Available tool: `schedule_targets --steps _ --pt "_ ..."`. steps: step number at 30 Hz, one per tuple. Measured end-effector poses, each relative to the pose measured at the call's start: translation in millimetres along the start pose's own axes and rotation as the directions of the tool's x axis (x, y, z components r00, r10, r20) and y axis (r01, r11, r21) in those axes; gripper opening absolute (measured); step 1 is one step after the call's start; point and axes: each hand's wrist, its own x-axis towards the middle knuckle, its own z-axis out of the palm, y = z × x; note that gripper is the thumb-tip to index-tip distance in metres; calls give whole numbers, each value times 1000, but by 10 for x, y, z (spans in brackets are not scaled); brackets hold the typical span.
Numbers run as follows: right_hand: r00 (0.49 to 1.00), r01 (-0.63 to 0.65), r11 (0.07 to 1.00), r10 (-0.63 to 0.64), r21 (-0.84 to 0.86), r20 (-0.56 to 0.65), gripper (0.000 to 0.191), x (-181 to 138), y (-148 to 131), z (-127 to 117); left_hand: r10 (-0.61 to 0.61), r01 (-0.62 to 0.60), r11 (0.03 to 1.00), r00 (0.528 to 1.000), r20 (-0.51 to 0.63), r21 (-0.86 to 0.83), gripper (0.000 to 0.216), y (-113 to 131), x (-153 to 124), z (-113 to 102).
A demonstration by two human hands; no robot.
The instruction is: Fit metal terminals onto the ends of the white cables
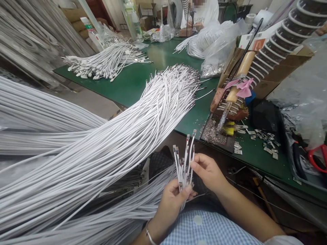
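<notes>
My left hand (pixel 176 195) is closed around a small bunch of white cables (pixel 182 168), whose ends with small metal connectors point upward. My right hand (pixel 206 170) pinches one cable of this bunch just below its tip, between thumb and forefinger. Beneath my hands, more white cables (pixel 133 207) run off to the left over my lap. Beside them a thick bundle of white cables (pixel 143 115) stretches from the lower left onto the green table (pixel 133 89), its dark-tipped ends lying there.
A soldering iron (pixel 232 93) with a wooden handle leans on a brick (pixel 217 98), under a ribbed hose (pixel 278 37). Loose metal connector shells (pixel 268 141) lie right of it. A tray (pixel 293 163) holds red-handled tools (pixel 318 158). Another person (pixel 204 13) sits across the table.
</notes>
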Motion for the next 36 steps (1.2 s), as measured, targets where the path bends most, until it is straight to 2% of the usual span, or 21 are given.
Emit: schedule_targets --steps 4,10,13,16,20,24,36 --pt "1000 2 999 -3 36 21 27 -29 10 -1 19 -20 999 999 -26 -43 13 11 20 -3" --pt "999 19 1000 -19 12 27 30 -19 -1 -2 87 -87 995 996 -15 40 14 -4 30 -18" --pt "1000 19 1000 -19 -24 -5 36 7 -6 11 72 -72 996 997 -7 52 14 -21 16 -25" --pt "999 -16 999 14 -51 -35 33 35 -5 28 64 -65 994 998 4 90 15 -37 1 -27" --pt "999 -39 997 38 -72 -19 34 43 -11 35 28 -26 996 999 -23 85 18 -60 -7 -35" --pt "999 -43 995 43 -92 0 35 21 -18 16 46 -43 997 998 -39 70 16 -65 0 -34" --pt "995 -86 995 88 -54 50 34 44 -2 37 -26 19 993 998 61 114 29 7 -16 26"
